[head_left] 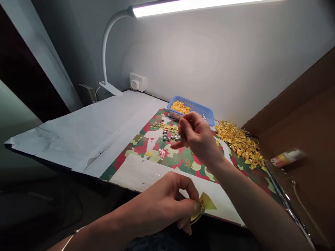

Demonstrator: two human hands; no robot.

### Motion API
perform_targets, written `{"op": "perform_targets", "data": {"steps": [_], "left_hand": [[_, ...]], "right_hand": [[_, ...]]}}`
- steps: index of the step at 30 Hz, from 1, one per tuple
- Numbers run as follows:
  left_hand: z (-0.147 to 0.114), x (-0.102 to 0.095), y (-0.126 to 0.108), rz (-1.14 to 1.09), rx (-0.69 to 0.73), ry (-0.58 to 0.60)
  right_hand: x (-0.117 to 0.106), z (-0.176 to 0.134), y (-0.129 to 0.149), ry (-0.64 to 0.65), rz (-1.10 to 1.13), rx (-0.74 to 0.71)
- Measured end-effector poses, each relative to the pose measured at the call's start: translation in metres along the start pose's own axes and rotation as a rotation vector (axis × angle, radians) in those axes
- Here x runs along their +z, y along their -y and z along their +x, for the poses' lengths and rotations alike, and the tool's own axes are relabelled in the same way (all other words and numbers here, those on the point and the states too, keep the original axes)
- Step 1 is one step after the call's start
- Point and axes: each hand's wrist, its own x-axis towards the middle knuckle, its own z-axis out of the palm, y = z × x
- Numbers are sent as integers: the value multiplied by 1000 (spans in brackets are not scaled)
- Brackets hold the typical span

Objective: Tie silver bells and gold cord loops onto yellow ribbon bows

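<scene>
Your left hand (176, 198) pinches yellow, fabric-like, bow-shaped piece (208, 202) with thin cord, over near edge of white-and-camouflage worktop (141, 170). Your right hand (195, 136) raised, fingertips together; cannot tell on what. Corded yellow heap (238, 143) at right: apparently done. Loose yellow pieces (180, 107) in blue plastic basket (208, 112): apparently left.

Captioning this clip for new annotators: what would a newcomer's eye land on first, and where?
Probably the lit lamp bar, glaring along the top of the picture. Next, the heap of yellow pieces at the right of the camouflage-patterned surface. Then, low and near the middle, the left hand pinching a yellow leaf-like piece.
</scene>
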Motion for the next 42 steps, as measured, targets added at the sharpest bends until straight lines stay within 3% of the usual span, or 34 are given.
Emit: {"op": "perform_targets", "data": {"steps": [5,9,15,18,22,25,28,33,39,42], "left_hand": [[-5,-2,-1,0,40,-17],[-8,4,0,35,-22,48],[-4,7,1,98,-36,59],[-6,7,-2,153,13,8],[-15,7,-10,355,69,-121],[-21,7,-14,515,68,-238],[-23,5,-13,582,75,-278],[-25,1,-11,582,32,-291],[-28,0,-11,431,13,-300],[-28,-1,-7,433,29,-323]], "right_hand": [[-8,10,-19,-55,-115,-8],[-20,10,-26,-138,-186,-64],[-31,7,-27,-181,-194,-84],[-37,1,-20,-183,-183,-79],[-48,-28,-7,-92,-225,2],[-53,-69,2,65,-284,93],[-50,-111,4,176,-401,181],[-33,-148,-13,106,-475,88],[-29,-145,-24,27,-353,33],[-34,-136,-29,-61,-182,85]]}}
